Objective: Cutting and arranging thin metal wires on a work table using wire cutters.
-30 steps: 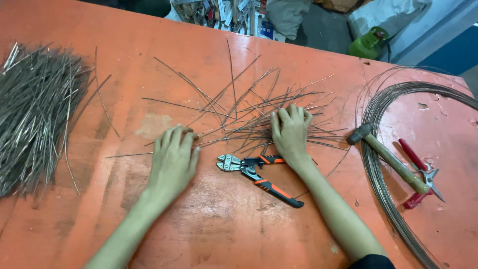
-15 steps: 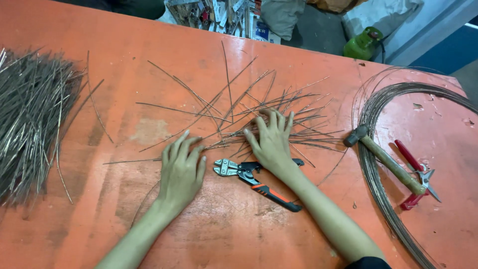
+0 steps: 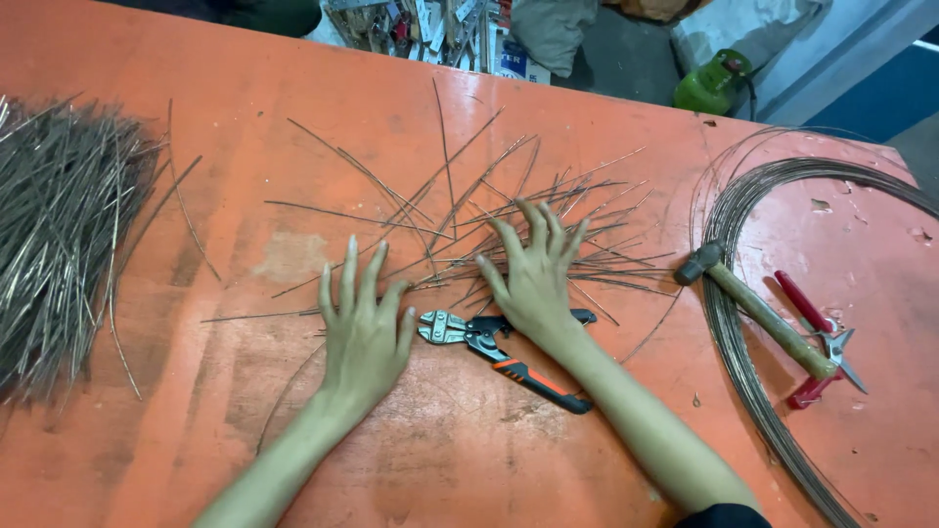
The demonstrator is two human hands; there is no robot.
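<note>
Orange table: 2 hands, left hand and right hand, lie open and flat on scattered cut wires at frame centre, gripping nothing; bolt cutters between them.

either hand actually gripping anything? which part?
Nothing held. Left hand lies flat, fingers spread, on the orange table; right hand lies flat on the scattered wire pieces, over the cutter.

A hammer lies across a wire coil; red snips beside; possibly a green canister.
</note>
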